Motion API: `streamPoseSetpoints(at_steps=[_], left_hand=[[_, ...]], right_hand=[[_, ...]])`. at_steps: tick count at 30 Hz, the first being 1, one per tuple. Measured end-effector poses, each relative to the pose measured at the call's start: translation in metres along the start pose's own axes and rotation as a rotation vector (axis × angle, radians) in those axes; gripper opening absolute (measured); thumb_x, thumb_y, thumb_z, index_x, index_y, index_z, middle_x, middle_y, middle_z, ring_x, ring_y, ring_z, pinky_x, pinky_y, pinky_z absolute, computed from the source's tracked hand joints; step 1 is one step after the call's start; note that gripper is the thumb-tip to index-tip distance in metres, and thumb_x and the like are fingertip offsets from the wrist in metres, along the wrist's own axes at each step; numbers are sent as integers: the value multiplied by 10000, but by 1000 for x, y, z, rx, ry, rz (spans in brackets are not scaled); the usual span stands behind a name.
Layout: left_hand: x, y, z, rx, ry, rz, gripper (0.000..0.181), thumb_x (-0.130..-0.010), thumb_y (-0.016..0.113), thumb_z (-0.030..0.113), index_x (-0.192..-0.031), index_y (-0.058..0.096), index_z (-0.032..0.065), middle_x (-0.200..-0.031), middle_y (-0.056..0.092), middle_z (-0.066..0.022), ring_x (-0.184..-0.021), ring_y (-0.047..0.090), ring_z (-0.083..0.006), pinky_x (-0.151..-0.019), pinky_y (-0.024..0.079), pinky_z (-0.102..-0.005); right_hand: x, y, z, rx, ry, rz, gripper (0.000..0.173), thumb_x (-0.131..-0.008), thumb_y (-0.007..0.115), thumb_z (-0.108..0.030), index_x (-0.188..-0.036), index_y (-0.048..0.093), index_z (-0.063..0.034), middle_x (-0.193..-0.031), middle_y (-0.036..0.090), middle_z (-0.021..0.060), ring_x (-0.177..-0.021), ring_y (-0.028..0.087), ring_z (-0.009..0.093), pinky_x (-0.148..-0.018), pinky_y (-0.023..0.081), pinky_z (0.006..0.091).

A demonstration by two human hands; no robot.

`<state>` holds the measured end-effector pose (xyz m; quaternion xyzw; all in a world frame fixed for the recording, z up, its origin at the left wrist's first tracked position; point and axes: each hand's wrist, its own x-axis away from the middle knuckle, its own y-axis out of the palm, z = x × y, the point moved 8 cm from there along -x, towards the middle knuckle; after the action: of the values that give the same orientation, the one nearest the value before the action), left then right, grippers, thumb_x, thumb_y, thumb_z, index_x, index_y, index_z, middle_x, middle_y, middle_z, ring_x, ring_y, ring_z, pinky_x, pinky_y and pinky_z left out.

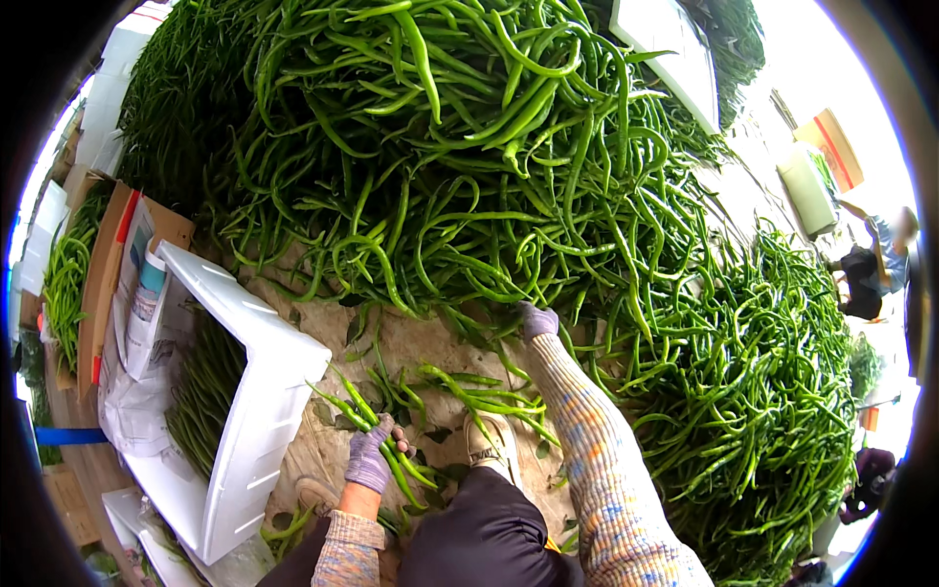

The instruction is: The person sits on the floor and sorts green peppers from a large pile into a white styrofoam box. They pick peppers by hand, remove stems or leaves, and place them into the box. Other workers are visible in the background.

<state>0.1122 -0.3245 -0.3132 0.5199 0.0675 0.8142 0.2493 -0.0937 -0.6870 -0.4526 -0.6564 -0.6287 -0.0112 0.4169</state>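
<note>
In a worn knit glove, my left hand (pixel 372 453) grips several long green chili peppers (pixel 400 469), their ends jutting out on both sides of the fist. My right hand (pixel 539 321), also gloved, reaches to the lower edge of a large heap of long green chili peppers (pixel 469 183). It touches the peppers there, but its fingertips are partly hidden. Between the hands, a few loose peppers (pixel 477 392) lie on the ground sheet by my shoe (pixel 490 444). Left of my left hand stands a white foam box (pixel 271 411), lined with printed paper (pixel 139 396) and holding neatly laid green peppers (pixel 209 389).
A second pepper mound (pixel 741 411) spreads along the right. Cardboard (pixel 106 271) and another batch of peppers (pixel 70 279) sit beyond the foam box. A white foam panel (pixel 671 55) stands at upper right. Another person (pixel 877 253) is at the far right, near a pale box (pixel 807 187).
</note>
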Motion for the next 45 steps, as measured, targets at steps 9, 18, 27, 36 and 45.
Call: streamPoseSetpoints(at_steps=[9,18,27,36,45], left_hand=[[13,-25,15,36,48,10,129,-805,646,141,-850,528,116,-659,548,-59,-490,517,-204,-507,466,-419],[33,2,10,-138,101,-120,147,-777,657,64,-873,546,66,-663,561,-51,-498,553,-175,-465,500,-366],[10,56,3,-261,188,-323,207,-745,706,104,-884,592,3,-833,654,-130,-729,633,-215,-499,485,-310],[-14,54,96,-258,204,-118,309,-780,678,308,-813,536,35,-687,593,-122,-588,602,-247,-556,554,-402],[-2,48,106,-465,82,-175,295,-767,693,147,-990,525,50,-744,579,-76,-622,588,-187,-540,530,-345]], right_hand=[[154,-54,6,-178,-75,-517,208,-812,573,-228,-875,599,-32,-668,588,36,-485,484,106,-409,379,238],[262,-139,15,497,-674,-320,258,-797,634,-229,-970,602,-40,-672,617,117,-550,592,208,-536,467,322],[357,-76,-25,721,-1290,-539,291,-786,608,-388,-869,511,-127,-542,525,75,-455,543,279,-411,403,382],[145,-90,95,-34,-265,-189,529,-783,675,-258,-1167,477,48,-987,622,156,-826,602,214,-712,487,290],[224,-39,-52,-602,-16,-668,188,-850,596,-230,-894,578,-48,-738,622,51,-444,459,61,-385,334,183]])
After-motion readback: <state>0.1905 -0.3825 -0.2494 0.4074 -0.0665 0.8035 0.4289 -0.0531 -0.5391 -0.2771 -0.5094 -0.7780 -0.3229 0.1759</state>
